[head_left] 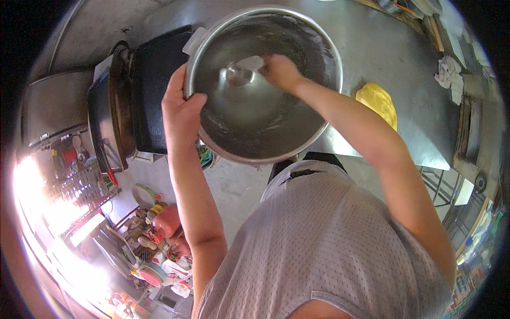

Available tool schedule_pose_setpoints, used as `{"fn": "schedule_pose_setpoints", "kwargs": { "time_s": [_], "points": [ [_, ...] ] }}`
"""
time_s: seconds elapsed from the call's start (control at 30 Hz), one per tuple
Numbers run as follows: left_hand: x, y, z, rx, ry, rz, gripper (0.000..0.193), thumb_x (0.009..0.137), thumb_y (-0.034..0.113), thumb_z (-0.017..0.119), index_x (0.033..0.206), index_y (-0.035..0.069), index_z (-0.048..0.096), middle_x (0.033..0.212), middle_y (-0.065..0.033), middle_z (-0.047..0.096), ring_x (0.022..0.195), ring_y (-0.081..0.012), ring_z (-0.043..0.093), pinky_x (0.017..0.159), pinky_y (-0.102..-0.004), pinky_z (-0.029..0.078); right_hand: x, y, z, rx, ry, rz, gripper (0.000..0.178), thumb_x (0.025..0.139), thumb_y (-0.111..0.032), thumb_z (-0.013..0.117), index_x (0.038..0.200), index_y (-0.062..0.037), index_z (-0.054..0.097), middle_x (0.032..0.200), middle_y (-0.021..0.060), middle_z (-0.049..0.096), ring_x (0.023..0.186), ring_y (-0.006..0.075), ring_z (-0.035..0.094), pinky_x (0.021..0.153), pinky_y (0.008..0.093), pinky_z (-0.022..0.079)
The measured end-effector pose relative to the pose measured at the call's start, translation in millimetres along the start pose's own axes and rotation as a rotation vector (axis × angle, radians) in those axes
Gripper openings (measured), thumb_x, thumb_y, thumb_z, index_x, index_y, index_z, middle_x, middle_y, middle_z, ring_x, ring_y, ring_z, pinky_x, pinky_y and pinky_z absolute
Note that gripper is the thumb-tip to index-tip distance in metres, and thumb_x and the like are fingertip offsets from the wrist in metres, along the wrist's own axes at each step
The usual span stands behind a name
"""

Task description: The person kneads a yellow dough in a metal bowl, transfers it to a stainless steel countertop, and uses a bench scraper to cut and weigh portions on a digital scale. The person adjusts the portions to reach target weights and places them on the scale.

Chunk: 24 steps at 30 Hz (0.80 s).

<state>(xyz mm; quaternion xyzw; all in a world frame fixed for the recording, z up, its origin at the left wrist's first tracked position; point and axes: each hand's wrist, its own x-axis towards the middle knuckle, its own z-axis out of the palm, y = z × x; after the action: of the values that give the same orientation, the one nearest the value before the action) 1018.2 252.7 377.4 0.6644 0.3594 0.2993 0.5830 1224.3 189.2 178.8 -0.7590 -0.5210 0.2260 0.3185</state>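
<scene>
The left hand is gripping the left rim of a large round metal basin, while the right hand is pinching a pale flat piece, blurred, inside it. The basin is sitting at the steel worktop's front, between a black baking tray and a crumpled yellow item.
</scene>
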Motion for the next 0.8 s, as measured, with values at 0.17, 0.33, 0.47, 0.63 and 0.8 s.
{"fn": "schedule_pose_setpoints", "kwargs": {
  "time_s": [0.17, 0.33, 0.47, 0.63, 0.8],
  "points": [
    [-8.9, -3.3, -2.6, 0.23, 0.075, 0.057, 0.058, 0.074, -0.011, 0.053, 0.13, 0.001, 0.062, 0.111, -0.007, 0.069, 0.103, -0.0135, 0.063, 0.094, -0.0264, 0.047, 35.4, -9.0, 112.0, -0.261, -0.098, 0.039, 0.029, 0.089, -0.022, 0.064, 0.115, -0.01, 0.07, 0.105, 0.0162, 0.072, 0.097, 0.0338, 0.07, 0.085, 0.0449, 0.056],
    [-20.9, -16.6, -16.5, 0.094, 0.11, -0.006, 0.057, 0.075, -0.01, 0.054, 0.129, 0.001, 0.063, 0.109, -0.005, 0.069, 0.101, -0.0125, 0.063, 0.092, -0.0252, 0.047, 20.2, -22.7, 150.1, -0.174, 0.063, 0.049, 0.028, 0.085, -0.025, 0.071, 0.108, -0.0074, 0.07, 0.107, 0.016, 0.071, 0.094, 0.0341, 0.07, 0.082, 0.0455, 0.055],
    [-21.6, -23.1, -23.3, 0.075, 0.095, 0.013, 0.057, 0.075, -0.01, 0.054, 0.13, 0.001, 0.063, 0.11, -0.005, 0.069, 0.101, -0.0123, 0.063, 0.092, -0.026, 0.048, 22.4, -26.2, 153.8, -0.106, -0.005, 0.184, 0.035, 0.08, -0.03, 0.076, 0.104, -0.0048, 0.071, 0.101, 0.018, 0.073, 0.093, 0.0345, 0.071, 0.082, 0.0456, 0.056],
    [-23.9, -18.1, -25.5, 0.116, 0.133, -0.002, 0.058, 0.074, -0.01, 0.054, 0.13, 0.0, 0.062, 0.111, -0.0058, 0.069, 0.102, -0.0135, 0.064, 0.093, -0.0258, 0.048, 28.4, -11.6, 161.1, 0.193, -0.25, 0.143, 0.048, 0.074, -0.037, 0.08, 0.105, -0.002, 0.072, 0.096, 0.0214, 0.073, 0.093, 0.0363, 0.071, 0.084, 0.0452, 0.055],
    [-24.3, -20.5, -26.4, 0.075, 0.139, 0.015, 0.059, 0.072, -0.01, 0.054, 0.13, -0.001, 0.061, 0.113, -0.007, 0.069, 0.103, -0.0152, 0.064, 0.095, -0.0273, 0.047, 26.7, -40.9, 159.6, 0.154, 0.07, 0.448, 0.049, 0.075, -0.04, 0.079, 0.108, -0.0034, 0.072, 0.098, 0.0219, 0.073, 0.095, 0.0377, 0.071, 0.086, 0.0455, 0.055]
  ]
}}
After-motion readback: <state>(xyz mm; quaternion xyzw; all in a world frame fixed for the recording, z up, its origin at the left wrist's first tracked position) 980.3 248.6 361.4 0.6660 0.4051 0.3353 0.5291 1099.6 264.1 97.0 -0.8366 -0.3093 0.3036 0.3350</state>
